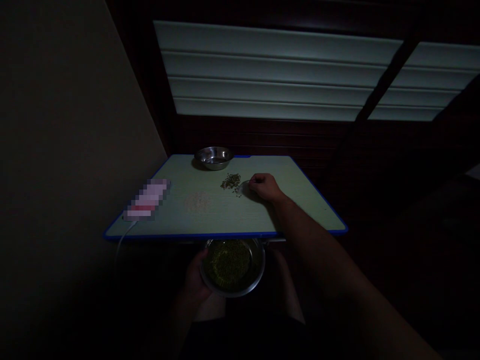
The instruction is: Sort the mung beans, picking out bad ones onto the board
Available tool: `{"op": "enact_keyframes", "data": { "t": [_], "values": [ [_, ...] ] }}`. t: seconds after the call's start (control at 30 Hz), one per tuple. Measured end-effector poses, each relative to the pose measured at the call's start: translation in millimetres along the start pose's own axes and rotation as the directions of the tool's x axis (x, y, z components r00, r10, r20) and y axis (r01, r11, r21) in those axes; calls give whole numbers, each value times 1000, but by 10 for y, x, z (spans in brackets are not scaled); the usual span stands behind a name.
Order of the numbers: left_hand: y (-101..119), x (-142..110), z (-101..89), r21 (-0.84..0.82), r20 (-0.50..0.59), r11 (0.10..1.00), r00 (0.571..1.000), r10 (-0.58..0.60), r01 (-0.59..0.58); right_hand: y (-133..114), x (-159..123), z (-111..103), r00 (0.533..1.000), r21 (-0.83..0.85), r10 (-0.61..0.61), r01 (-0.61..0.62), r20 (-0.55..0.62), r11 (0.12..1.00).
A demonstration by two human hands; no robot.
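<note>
My left hand (197, 277) grips the rim of a metal bowl (258, 277) just below the table's front edge. Small greenish beans or seeds (229, 262) cover the inside of this bowl. On the tabletop my right hand (264, 186) is closed around the handle of what looks like a spoon (244, 187), pale and partly hidden by the fingers. Its tip lies beside a small heap of the same kind of dark grains (230, 181). Left of that and nearer me is a thin patch of pale grains (197, 202).
Toward the back left of the blue-edged table (300, 215) stands a second metal bowl (213, 159). A blurred-out phone-like device (147, 200) lies at the left edge, a white cable (123, 237) hanging from it. Behind the table are dark-framed slatted panels (277, 75); the room is dim.
</note>
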State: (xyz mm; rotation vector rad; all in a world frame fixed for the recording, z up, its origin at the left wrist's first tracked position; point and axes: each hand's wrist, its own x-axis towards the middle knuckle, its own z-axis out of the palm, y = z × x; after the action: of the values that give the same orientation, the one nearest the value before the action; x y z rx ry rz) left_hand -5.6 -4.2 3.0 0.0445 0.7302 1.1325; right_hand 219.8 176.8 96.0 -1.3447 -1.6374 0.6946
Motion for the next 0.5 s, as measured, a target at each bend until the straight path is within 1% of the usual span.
{"op": "enact_keyframes", "data": {
  "t": [0.1, 0.2, 0.37, 0.5],
  "values": [
    [0, -24, 41, 21, -25, 1000, 999, 19, -19, 28, 20, -4, 999, -46, -2, 0, -40, 999],
    [1, -29, 52, 28, -50, 999, 998, 31, -29, 34, 24, -9, 997, -55, -14, 10, -72, 998],
    [6, -3, 12, 29, -57, 999, 998, 33, -32, 18, 7, -4, 999, -27, -26, 25, -47, 999],
    [-1, 8, -10, 36, -25, 999, 999, 25, -24, 15, 2, 4, 999, -52, -23, 21, -37, 998]
  ]
}}
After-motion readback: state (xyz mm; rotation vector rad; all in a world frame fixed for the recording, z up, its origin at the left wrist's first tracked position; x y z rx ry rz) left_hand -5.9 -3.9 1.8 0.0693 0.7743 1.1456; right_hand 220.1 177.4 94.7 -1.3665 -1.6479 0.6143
